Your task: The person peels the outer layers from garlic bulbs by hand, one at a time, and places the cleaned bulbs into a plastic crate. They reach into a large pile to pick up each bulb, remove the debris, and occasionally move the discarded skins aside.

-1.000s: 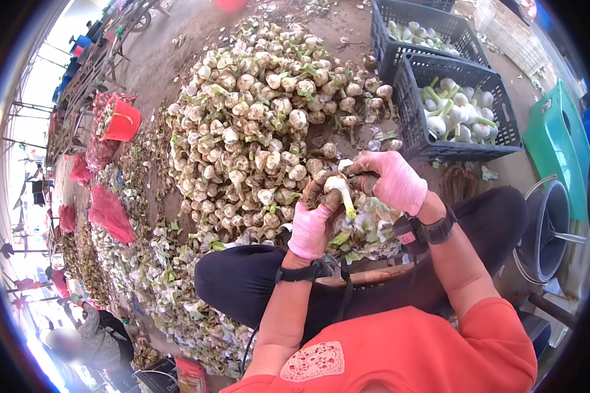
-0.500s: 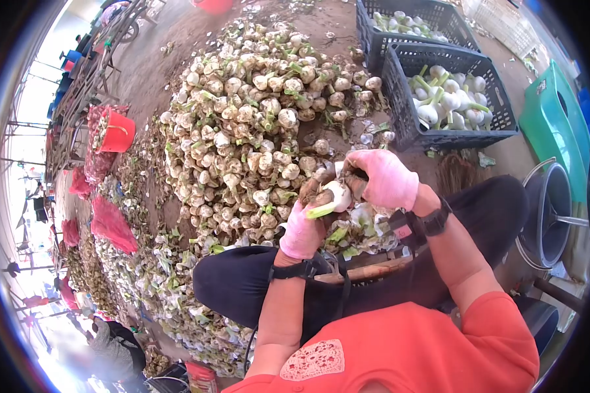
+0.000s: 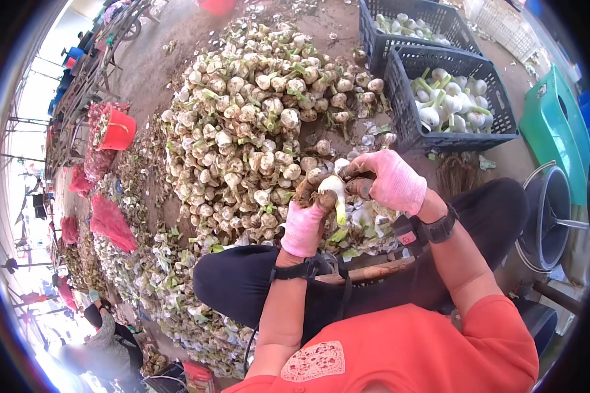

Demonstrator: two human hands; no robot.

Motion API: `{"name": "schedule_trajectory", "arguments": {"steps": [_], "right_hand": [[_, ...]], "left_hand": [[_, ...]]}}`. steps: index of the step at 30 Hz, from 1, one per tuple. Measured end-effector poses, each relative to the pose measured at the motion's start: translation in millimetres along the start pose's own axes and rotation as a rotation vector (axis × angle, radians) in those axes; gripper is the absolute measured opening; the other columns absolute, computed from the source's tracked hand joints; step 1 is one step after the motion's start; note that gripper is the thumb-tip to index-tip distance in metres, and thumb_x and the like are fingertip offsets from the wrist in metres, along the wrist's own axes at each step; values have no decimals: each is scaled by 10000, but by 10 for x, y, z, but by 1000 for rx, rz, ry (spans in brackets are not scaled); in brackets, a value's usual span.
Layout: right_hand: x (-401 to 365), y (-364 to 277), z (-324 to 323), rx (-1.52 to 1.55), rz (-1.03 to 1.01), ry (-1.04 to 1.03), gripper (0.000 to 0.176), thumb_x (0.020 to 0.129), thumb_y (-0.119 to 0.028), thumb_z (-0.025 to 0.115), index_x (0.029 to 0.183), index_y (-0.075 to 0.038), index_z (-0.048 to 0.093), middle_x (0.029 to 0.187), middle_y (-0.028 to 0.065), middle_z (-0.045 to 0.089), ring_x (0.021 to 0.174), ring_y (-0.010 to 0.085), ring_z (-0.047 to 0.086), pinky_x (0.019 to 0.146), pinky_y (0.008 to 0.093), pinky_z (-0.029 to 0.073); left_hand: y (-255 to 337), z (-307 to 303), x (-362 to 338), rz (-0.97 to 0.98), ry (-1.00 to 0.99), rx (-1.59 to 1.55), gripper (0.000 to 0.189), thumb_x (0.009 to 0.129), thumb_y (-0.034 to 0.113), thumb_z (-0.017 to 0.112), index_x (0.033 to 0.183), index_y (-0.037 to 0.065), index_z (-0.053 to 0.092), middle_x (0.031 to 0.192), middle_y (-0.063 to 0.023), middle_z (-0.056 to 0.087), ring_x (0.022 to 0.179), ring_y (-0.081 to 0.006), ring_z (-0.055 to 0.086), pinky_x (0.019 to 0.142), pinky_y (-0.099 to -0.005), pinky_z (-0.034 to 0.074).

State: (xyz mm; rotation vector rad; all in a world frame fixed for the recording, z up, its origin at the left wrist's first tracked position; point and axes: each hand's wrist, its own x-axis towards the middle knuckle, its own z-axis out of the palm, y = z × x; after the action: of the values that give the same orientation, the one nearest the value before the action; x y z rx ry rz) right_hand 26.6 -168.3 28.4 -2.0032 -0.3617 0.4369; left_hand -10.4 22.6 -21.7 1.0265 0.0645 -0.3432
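Note:
A white garlic bulb (image 3: pixel 333 188) with a short green stem pointing down sits in the dirty gloved fingers of my left hand (image 3: pixel 307 219). My right hand (image 3: pixel 392 181), also in a pink glove with soiled fingertips, has its thumb and fingers curled against the upper right side of the same bulb. Whether a strip of skin lies between those right fingertips is too small to tell. Just beyond both hands lies a big heap of unpeeled garlic bulbs (image 3: pixel 242 131), brown and dirty. Loose peelings (image 3: pixel 367 226) lie below the hands, near my lap.
A black crate (image 3: pixel 406 134) of cleaned white garlic stands at right, with another crate (image 3: pixel 373 46) behind it. Farther right are a green tub (image 3: pixel 547 124) and a grey bucket (image 3: pixel 545 223). A red bucket (image 3: pixel 119 131) stands at left. Another person (image 3: pixel 111 340) sits lower left.
The garlic bulb has turned in my left hand, its green stem swinging from lower left to straight down. My right hand has shifted slightly right. The person at lower left has leaned into view.

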Motion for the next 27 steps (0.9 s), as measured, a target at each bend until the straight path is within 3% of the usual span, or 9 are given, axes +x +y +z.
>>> {"name": "schedule_trajectory", "arguments": {"steps": [5,7,11,13,15,17,20,25,27], "right_hand": [[20,25,72,-119,-12,5,281,736,-12,623,1015,18,632,766,146,667,690,195,644,646,316,503],[-8,-62,100,-371,12,57,267,710,-69,635,964,10,626,783,182,645,719,295,643,660,355,503],[-37,50,148,-385,-125,156,254,693,-108,637,922,-3,608,811,200,624,782,362,618,682,397,497],[-56,38,98,-428,-184,182,241,698,-110,633,910,-5,589,845,192,622,827,362,617,711,410,494],[21,83,49,-441,-46,134,253,738,-186,618,938,-32,611,901,180,642,882,359,617,772,421,490],[122,415,123,-536,24,127,268,734,-174,615,975,-57,624,923,159,650,895,342,624,791,422,488],[122,932,253,-568,147,100,316,725,-173,619,1037,-136,645,1006,133,638,1018,319,582,866,410,463],[61,440,87,-638,171,138,491,684,-159,678,1168,-177,592,1083,129,609,1085,326,516,946,439,413],[34,326,83,-307,83,46,633,610,-151,757,1204,-128,542,1000,88,627,1108,302,505,935,410,426]], "left_hand": [[2,-25,-40,-21,10,-14,538,783,276,750,1184,-9,535,1075,-80,613,974,-160,586,873,-292,469],[25,-20,-47,-95,19,-3,529,790,276,745,1180,-16,538,1082,-77,612,977,-155,584,872,-291,470],[-69,-178,-18,-143,-20,-39,456,818,223,713,1195,28,546,1074,-79,621,975,-185,596,872,-301,471],[-177,-340,16,22,-122,369,406,841,163,674,1221,95,548,1100,-90,615,998,-224,597,882,-313,466],[-136,-368,-11,360,-407,1090,410,818,199,702,1183,89,550,1138,-86,588,1040,-212,573,888,-302,454],[33,-89,-2,-208,-318,78,582,734,294,784,1184,41,516,1114,-69,587,1028,-175,566,888,-295,453],[78,-16,5,-47,-141,154,791,652,409,814,1238,11,463,1079,-83,590,974,-207,594,850,-315,486],[-55,-77,78,-1,-36,30,717,649,282,846,1212,26,484,1097,-54,590,993,-142,564,876,-290,461],[-41,-45,108,-3,71,30,634,683,234,827,1195,41,506,1060,-47,606,957,-136,576,832,-279,479]]}}
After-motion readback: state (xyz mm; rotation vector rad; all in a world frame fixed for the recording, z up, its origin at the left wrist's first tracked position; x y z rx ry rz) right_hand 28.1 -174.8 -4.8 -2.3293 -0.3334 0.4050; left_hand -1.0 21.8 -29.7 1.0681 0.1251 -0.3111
